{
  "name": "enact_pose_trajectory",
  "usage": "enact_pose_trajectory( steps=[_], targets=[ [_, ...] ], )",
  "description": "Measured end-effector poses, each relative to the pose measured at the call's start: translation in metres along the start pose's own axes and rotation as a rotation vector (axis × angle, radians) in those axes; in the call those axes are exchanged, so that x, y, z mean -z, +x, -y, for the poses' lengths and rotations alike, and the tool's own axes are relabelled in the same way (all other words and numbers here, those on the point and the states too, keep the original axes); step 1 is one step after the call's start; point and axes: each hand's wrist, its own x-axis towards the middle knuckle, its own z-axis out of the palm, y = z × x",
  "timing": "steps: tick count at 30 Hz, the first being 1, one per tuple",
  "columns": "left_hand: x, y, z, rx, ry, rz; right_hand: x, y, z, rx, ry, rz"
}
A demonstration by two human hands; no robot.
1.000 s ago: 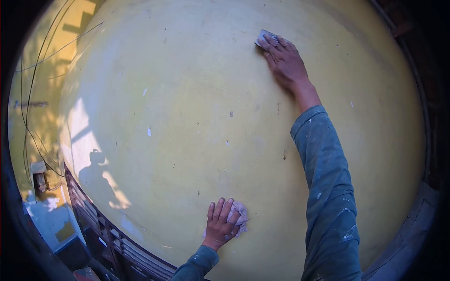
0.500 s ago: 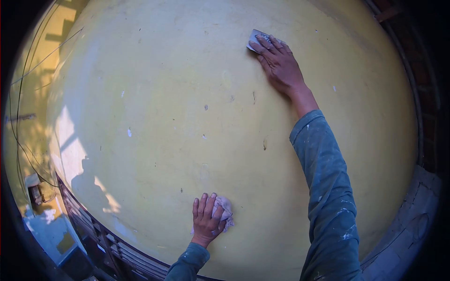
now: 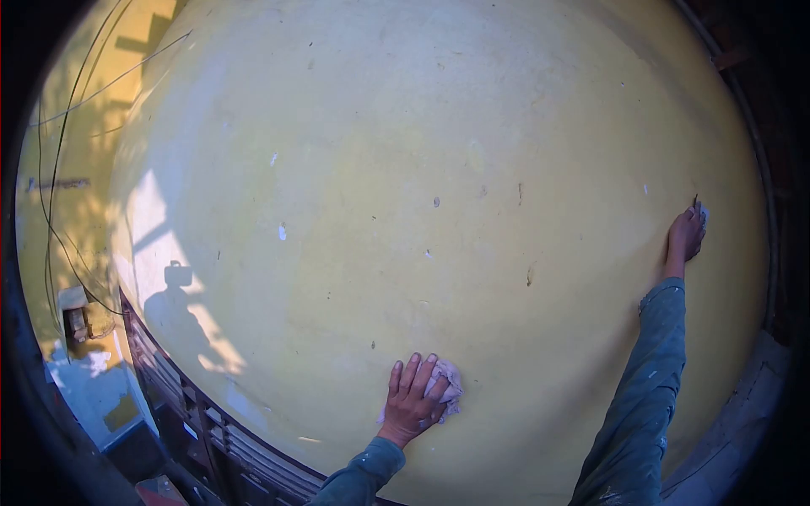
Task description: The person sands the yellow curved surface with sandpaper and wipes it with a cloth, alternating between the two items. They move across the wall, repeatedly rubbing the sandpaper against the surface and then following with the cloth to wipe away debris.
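A yellow, worn wall (image 3: pixel 371 143) with small chips and pale patches fills the middle of the view. Low at centre, my left hand (image 3: pixel 412 406) presses a crumpled, pale pinkish cloth (image 3: pixel 453 390) flat to the wall, fingers laid over it. Far to the right, my right hand (image 3: pixel 685 236) is at the wall with its arm stretched out. It grips a piece of sandpaper (image 3: pixel 704 217), mostly hidden by the fingers, with only a light edge showing. Both sleeves are blue-green; the right one has pale specks.
Dark slatted metalwork (image 3: pixel 224 434) runs along the lower left edge of the wall. Loose wires (image 3: pixel 56 181) hang at the far left above a small box (image 3: pixel 74 316). Grey blocks (image 3: pixel 742 405) border the lower right. A shadow (image 3: pixel 175 308) falls on the left side.
My right hand has moved from the upper middle of the wall down and right with the sandpaper. The view has shifted left; my left hand stays on the cloth.
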Motion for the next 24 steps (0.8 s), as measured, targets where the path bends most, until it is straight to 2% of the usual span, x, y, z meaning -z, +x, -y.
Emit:
enact_pose_trajectory(
  steps=[3,6,8,11,12,16,18,21,23,24],
  targets=[
    [-0.002,-0.001,0.002,-0.001,-0.006,0.013,0.002,-0.019,0.071,0.246,0.072,-0.029],
    [-0.001,-0.001,0.001,0.008,-0.016,0.002,0.006,-0.069,0.182,0.508,0.205,-0.008],
    [-0.002,-0.001,0.001,-0.003,-0.009,0.004,0.014,-0.111,0.243,0.767,0.315,-0.027],
    [-0.001,-0.001,0.001,0.004,-0.016,0.007,0.03,-0.171,0.307,0.949,0.555,-0.037],
    [-0.001,-0.001,0.001,0.008,-0.006,0.002,0.05,-0.196,0.319,0.956,0.614,0.037],
    [0.0,0.001,0.001,0.001,-0.006,-0.006,0.089,-0.297,0.324,1.296,0.666,0.128],
    [0.001,0.0,0.001,-0.003,-0.005,-0.017,0.112,-0.348,0.302,1.451,0.735,0.292],
    [0.004,0.0,0.001,-0.015,-0.013,-0.014,0.131,-0.394,0.262,1.829,0.792,0.584],
    [0.005,0.001,0.002,-0.013,-0.008,0.029,0.122,-0.371,0.262,1.805,0.793,0.546],
    [0.004,0.001,0.002,-0.017,-0.002,0.027,0.118,-0.346,0.27,1.684,0.7,0.43]
  ],
)
